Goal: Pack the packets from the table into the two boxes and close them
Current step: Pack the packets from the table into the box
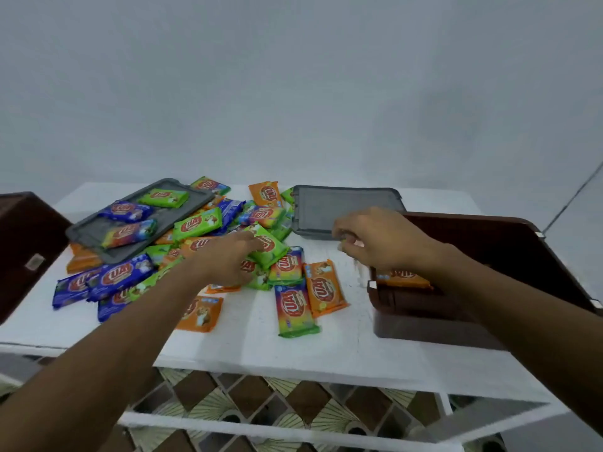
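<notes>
Several snack packets in green, blue, orange and rainbow wrappers lie heaped on the white table (261,347). My left hand (228,259) reaches into the heap, its fingers closed over a green packet (272,251). My right hand (375,239) hovers above the near left corner of the right brown box (424,321), fingers curled and nothing visible in them. An orange packet (404,277) lies inside that box, mostly hidden by my right forearm. The left brown box (26,243) stands at the table's left edge; its inside is out of sight.
A grey lid (98,230) rests tilted on the heap at back left, with three packets on it. A second grey lid (313,210) lies flat at the back centre. A rainbow packet (295,308) and an orange one (324,288) lie near the front. Patterned floor tiles show below.
</notes>
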`<control>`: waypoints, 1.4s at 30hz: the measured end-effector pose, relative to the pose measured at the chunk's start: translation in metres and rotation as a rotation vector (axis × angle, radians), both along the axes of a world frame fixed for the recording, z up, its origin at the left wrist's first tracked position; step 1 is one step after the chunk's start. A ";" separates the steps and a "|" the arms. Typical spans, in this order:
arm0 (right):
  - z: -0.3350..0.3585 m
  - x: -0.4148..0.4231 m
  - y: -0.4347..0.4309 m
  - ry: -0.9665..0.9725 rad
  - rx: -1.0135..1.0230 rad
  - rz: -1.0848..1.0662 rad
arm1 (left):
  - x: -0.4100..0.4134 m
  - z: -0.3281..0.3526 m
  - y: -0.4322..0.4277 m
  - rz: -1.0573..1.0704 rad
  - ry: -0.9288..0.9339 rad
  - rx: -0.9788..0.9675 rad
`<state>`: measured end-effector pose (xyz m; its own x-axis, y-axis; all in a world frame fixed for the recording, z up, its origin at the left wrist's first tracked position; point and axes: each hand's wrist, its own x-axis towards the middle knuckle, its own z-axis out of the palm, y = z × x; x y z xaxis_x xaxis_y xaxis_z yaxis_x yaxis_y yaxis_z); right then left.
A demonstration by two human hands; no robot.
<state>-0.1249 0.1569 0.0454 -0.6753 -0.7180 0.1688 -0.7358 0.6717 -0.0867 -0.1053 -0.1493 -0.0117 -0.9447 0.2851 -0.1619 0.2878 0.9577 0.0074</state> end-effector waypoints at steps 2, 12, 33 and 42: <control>-0.002 0.004 -0.030 -0.043 0.086 -0.006 | 0.000 -0.013 -0.019 0.009 -0.016 -0.011; -0.060 0.012 -0.136 -0.372 0.091 -0.492 | -0.005 -0.024 -0.042 -0.104 -0.025 0.047; 0.022 -0.017 -0.094 -0.951 -0.460 -0.675 | -0.005 0.018 -0.054 0.080 -0.069 0.761; 0.045 -0.002 -0.033 -1.184 -0.869 -0.420 | -0.021 0.050 0.000 0.036 -0.079 0.957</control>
